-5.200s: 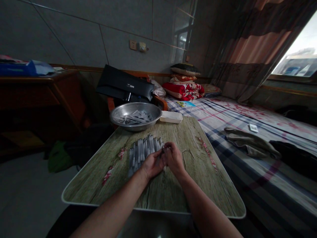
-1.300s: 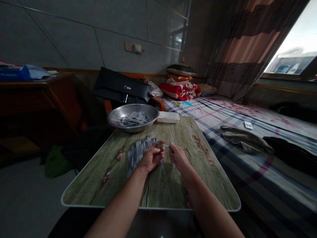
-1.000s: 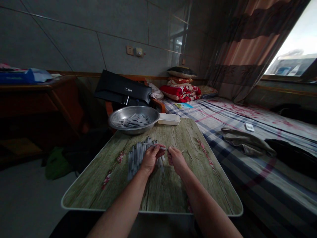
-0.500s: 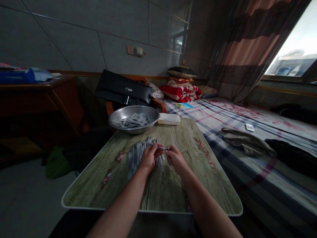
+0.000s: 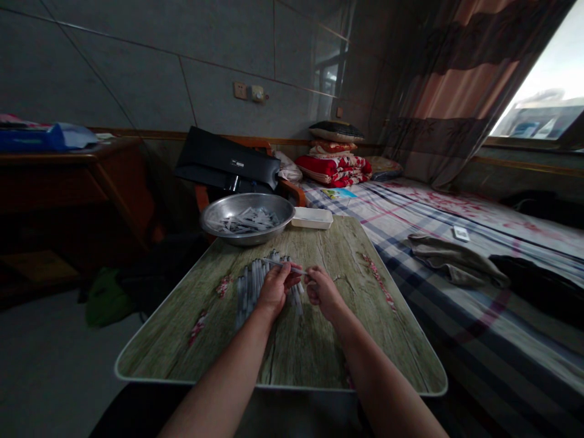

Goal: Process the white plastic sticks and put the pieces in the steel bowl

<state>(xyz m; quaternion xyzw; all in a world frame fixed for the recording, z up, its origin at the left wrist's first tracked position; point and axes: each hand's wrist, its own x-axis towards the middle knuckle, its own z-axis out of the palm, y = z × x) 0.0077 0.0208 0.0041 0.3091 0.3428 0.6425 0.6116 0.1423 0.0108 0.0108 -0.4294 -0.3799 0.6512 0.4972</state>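
Observation:
My left hand [image 5: 275,288] pinches a thin pale tube [image 5: 279,263] that sticks out to the upper left over a row of several similar grey-white tubes [image 5: 255,283] lying side by side on the wood-patterned table [image 5: 319,340]. My right hand [image 5: 323,291] is closed right beside the left, its fingertips at the tube's right end. A steel bowl [image 5: 247,216] with more tubes stands at the table's far end.
A white shallow tray [image 5: 312,217] sits beside the bowl. A black monitor [image 5: 227,163] leans behind it. On the right is a bed with a striped sheet [image 5: 456,231], a crumpled cloth [image 5: 456,258] and folded blankets [image 5: 335,165]. A wooden desk [image 5: 77,176] stands at the left.
Both hands lifted from the table with one tube, then sank slightly toward the row; the right hand closed in on the tube's end. The view shifted a little.

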